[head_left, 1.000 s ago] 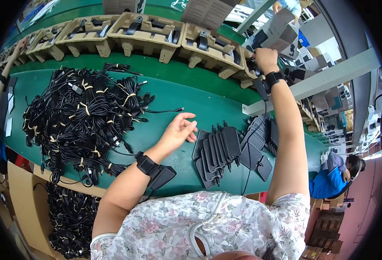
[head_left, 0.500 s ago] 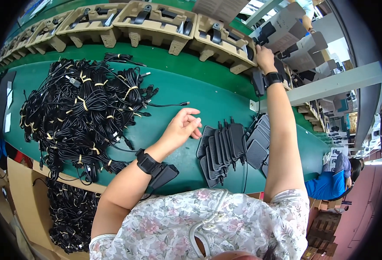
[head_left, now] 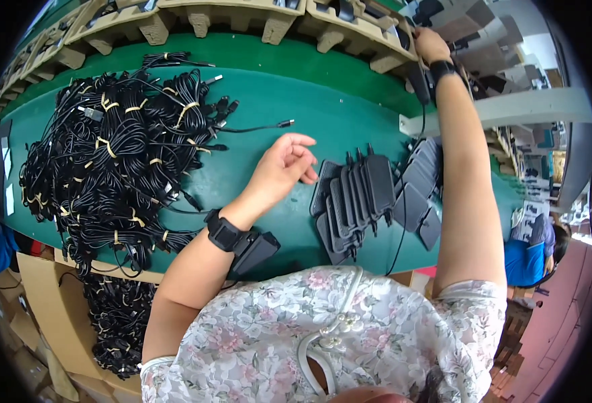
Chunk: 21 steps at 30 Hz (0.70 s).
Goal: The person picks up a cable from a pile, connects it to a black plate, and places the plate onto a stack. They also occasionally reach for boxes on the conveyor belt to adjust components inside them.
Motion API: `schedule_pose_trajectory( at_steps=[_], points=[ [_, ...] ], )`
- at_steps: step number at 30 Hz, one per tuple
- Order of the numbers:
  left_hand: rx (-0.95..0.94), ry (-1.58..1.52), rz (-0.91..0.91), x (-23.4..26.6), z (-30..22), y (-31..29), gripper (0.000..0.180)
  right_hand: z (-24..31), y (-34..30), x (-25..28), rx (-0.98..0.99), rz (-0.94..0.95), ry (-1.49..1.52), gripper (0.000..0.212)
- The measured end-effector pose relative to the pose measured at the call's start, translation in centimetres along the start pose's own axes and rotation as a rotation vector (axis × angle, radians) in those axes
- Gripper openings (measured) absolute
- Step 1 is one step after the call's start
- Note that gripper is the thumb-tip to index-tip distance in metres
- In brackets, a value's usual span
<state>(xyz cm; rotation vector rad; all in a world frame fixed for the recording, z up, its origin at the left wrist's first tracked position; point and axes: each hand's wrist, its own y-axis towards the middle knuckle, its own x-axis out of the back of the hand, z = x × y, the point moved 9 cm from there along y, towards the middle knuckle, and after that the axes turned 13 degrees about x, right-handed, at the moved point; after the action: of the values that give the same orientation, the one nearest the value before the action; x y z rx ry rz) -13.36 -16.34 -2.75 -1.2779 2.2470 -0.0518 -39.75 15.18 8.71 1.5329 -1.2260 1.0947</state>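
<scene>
My left hand (head_left: pixel 284 164) hovers over the green table with loosely bent fingers and nothing in it. It is between a large heap of black cables (head_left: pixel 118 148), bundled with pale bands, and a leaning row of flat black panels with short stubs (head_left: pixel 356 195). Far to the right, my right hand (head_left: pixel 432 46) reaches to the end of the row of brown molded pulp trays (head_left: pixel 336 33). Its fingers are bent beside dark parts there, and their tips are too hidden to show whether they grip anything. More flat dark panels (head_left: pixel 417 191) lie beside my right forearm.
A pale metal post (head_left: pixel 531 107) juts in at the right, past my right forearm. White-grey open boxes (head_left: pixel 484 40) stand beyond it. Below the table's left edge, a cardboard box (head_left: pixel 51 302) holds more cables (head_left: pixel 118 322). A person in blue (head_left: pixel 527 258) is at the far right.
The view has shifted, so the trays sit higher in the picture. My right hand has reached farther along toward the upper right. My left hand stays loosely bent over the table.
</scene>
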Motion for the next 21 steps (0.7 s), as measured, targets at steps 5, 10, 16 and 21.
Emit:
schedule_pose_trajectory(
  at_steps=[5, 10, 16, 21],
  points=[
    [0.040, -0.010, 0.028, -0.3, 0.6, 0.6, 0.025, -0.5, 0.0, -0.9, 0.088, 0.002, -0.147, 0.030],
    [0.030, 0.056, 0.016, -0.5, 0.6, 0.6, 0.024, 8.0, -10.0, 8.1, 0.313, -0.357, -0.442, 0.028],
    [0.028, 0.115, -0.016, -0.2, 0.4, 0.2, 0.023, 15.7, -24.7, 3.2, 0.323, 0.600, 0.067, 0.063],
    [0.010, 0.182, -0.021, -0.7, 0.2, 0.1, 0.023, 16.7, -29.4, 1.3, 0.222, 0.430, 0.234, 0.077]
  ],
)
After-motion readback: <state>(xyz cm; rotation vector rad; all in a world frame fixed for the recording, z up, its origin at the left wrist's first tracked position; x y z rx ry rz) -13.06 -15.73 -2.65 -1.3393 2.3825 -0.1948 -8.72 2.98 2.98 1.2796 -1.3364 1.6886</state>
